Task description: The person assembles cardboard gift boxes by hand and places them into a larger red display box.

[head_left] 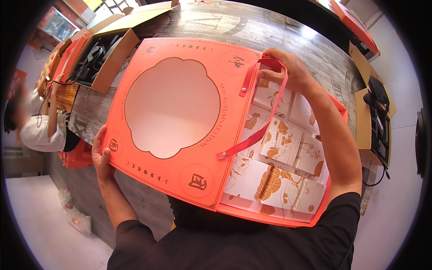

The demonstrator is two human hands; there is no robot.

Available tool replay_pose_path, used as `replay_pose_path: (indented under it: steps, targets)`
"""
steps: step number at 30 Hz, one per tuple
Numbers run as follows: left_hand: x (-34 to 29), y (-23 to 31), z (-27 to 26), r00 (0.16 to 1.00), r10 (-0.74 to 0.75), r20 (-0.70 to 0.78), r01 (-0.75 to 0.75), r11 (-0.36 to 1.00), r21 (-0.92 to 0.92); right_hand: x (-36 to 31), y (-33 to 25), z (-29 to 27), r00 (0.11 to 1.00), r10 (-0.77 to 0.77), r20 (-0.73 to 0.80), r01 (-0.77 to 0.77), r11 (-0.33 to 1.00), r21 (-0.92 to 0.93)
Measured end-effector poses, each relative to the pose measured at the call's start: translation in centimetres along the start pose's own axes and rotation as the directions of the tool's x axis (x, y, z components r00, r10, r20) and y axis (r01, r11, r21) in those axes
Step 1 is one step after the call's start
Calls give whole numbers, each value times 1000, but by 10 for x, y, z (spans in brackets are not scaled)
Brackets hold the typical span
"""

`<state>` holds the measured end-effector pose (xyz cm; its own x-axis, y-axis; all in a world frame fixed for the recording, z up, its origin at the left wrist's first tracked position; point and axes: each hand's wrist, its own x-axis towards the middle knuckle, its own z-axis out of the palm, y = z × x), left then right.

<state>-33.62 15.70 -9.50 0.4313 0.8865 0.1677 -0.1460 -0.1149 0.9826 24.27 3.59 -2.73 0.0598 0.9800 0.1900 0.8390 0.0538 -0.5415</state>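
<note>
A large coral-red gift box sleeve with a flower-shaped window is tilted in front of me. Its matching red inner tray is partly out at the right side. In the tray sit several small white boxes with gold plant prints. My left hand grips the sleeve's left edge, thumb on the front face. My right hand is closed on the sleeve's far right corner, above the tray. A red ribbon handle, riveted to the sleeve, loops beside my right fingers and over the white boxes.
The box is over a grey wood-pattern table. An open cardboard box of black items and cables stands far left, another cardboard box at right. A red box lies far right. Another person works at left.
</note>
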Motion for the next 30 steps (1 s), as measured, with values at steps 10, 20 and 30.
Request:
replay_pose_path:
  steps: [10, 20, 30]
  targets:
    - [11, 21, -12, 971, -73, 229, 85, 996, -40, -33, -6, -35, 986, -24, -167, -19, 967, -254]
    - [78, 14, 20, 910, -159, 382, 241, 954, -176, -226, 49, -53, 741, 492, -456, -325, 858, 398]
    - [74, 21, 39, 913, -158, 377, 238, 955, -176, -239, 34, -40, 663, 692, -286, 48, 342, 938]
